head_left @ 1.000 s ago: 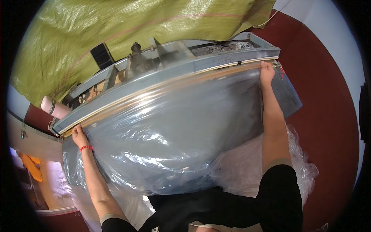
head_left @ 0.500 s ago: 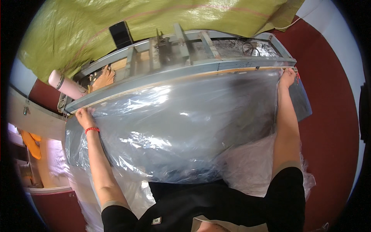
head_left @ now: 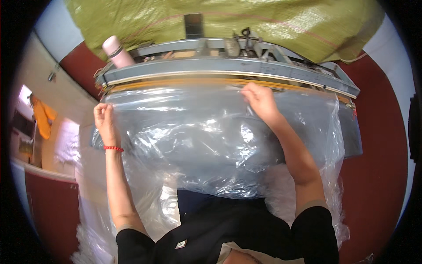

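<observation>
A large sheet of clear plastic film (head_left: pixel 206 132) spreads in front of me, wrinkled and shiny, hanging down towards my body. My left hand (head_left: pixel 104 119), with a red bead bracelet at the wrist, pinches the film near its upper left corner. Farther right, my right hand (head_left: pixel 261 102) has its fingers closed at the film's upper edge, near the middle. Just beyond both hands runs a long grey metal bar (head_left: pixel 211 67) of a frame-like bench machine. A gap with orange-tan strips (head_left: pixel 189 82) shows below that bar.
A pink bottle (head_left: pixel 116 50) leans at the machine's left end. Behind the frame, a dark phone (head_left: pixel 193 25) lies against a yellow-green woven sheet (head_left: pixel 263 17). An open cabinet with an orange item (head_left: pixel 43 116) stands at left. The floor (head_left: pixel 373 132) is dark red.
My right hand has moved left from the film's right corner to mid-edge. The metal bar now stands apart from the strips below it. My view has shifted. Another hand behind the bar no longer shows clearly.
</observation>
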The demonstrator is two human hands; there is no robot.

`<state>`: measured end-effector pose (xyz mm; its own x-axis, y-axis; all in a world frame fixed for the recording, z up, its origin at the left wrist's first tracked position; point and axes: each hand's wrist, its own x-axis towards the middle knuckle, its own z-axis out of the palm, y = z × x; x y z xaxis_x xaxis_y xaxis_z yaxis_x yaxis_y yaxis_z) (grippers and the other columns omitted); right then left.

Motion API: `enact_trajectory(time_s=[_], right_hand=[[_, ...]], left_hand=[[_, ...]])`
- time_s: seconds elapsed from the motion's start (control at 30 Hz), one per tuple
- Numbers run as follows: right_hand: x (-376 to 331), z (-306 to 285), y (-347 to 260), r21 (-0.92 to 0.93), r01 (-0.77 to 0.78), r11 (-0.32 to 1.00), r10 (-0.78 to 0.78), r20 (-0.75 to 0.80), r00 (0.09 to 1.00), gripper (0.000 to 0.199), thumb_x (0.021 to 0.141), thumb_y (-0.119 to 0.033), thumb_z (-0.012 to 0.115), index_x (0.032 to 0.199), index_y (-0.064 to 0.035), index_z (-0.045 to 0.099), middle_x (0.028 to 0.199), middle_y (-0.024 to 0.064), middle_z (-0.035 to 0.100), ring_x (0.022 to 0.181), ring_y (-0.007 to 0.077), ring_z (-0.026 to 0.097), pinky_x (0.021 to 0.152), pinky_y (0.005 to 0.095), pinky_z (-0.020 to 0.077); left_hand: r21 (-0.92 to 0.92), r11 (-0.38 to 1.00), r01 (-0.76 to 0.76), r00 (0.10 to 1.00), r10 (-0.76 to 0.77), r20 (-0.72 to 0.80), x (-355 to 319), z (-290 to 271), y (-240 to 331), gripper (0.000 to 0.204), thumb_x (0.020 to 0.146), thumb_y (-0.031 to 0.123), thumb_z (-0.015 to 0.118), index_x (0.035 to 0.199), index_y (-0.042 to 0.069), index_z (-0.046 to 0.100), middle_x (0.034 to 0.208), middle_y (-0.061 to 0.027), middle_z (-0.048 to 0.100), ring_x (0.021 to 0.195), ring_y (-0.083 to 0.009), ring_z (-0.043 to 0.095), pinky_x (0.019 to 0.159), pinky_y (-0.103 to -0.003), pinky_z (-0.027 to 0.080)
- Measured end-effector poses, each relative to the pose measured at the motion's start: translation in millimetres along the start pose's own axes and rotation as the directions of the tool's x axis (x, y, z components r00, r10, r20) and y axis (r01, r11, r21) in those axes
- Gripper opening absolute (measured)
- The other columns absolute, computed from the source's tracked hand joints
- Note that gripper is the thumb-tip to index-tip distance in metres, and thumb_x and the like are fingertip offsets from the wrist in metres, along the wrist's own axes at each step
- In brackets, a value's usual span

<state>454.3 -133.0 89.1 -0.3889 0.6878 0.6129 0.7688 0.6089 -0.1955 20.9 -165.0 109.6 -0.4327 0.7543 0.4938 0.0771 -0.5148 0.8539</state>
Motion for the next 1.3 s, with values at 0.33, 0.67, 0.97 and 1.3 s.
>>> enact_trajectory(time_s=[0.33, 0.67, 0.97, 1.3], right_hand=[[-188, -129, 150, 0.036, -0.755, 0.654, 0.718, -0.346, 0.605, 0.022, 0.077, -0.024, 0.061, 0.08, -0.0017, 0.061, 0.068, 0.0073, 0.06, 0.065, 0.0118, 0.053, 0.063, 0.0263, 0.0421], [-280, -201, 199, -0.396, -0.844, 0.362, 0.751, -0.414, 0.515, 0.032, 0.08, -0.036, 0.054, 0.077, -0.0047, 0.055, 0.072, 0.0144, 0.058, 0.065, 0.0308, 0.055, 0.058, 0.038, 0.0406], [-288, -206, 207, -0.419, -0.845, 0.331, 0.761, -0.41, 0.502, 0.034, 0.081, -0.041, 0.051, 0.079, -0.0067, 0.055, 0.074, 0.0131, 0.059, 0.067, 0.0337, 0.054, 0.058, 0.0402, 0.0401], [-286, -204, 207, -0.394, -0.863, 0.316, 0.778, -0.414, 0.473, 0.032, 0.081, -0.038, 0.052, 0.079, -0.006, 0.055, 0.074, 0.0138, 0.059, 0.069, 0.0326, 0.055, 0.058, 0.0397, 0.0405]], left_hand=[[0.63, 0.557, -0.541, 0.649, -0.201, 0.734, -88, -5, -12, 0.06, 0.068, 0.023, 0.065, 0.122, 0.01, 0.042, 0.131, -0.0139, 0.034, 0.125, -0.0377, 0.02, 0.099, -0.046, 0.023], [0.838, 0.236, -0.492, 0.8, -0.259, 0.542, -76, 13, -18, 0.048, 0.076, 0.023, 0.058, 0.119, 0.008, 0.044, 0.129, -0.0161, 0.035, 0.121, -0.0358, 0.028, 0.094, -0.049, 0.028], [0.462, 0.729, -0.505, 0.333, -0.329, 0.884, -202, 13, 60, 0.063, 0.063, 0.027, 0.072, 0.114, 0.008, 0.041, 0.112, -0.0128, 0.049, 0.1, -0.0289, 0.048, 0.08, -0.039, 0.039], [0.178, 0.669, -0.722, 0.38, 0.168, 0.909, -268, 86, 3, 0.032, 0.074, 0.021, 0.06, 0.102, 0.008, 0.049, 0.101, -0.0089, 0.053, 0.1, -0.0275, 0.047, 0.083, -0.046, 0.035]])
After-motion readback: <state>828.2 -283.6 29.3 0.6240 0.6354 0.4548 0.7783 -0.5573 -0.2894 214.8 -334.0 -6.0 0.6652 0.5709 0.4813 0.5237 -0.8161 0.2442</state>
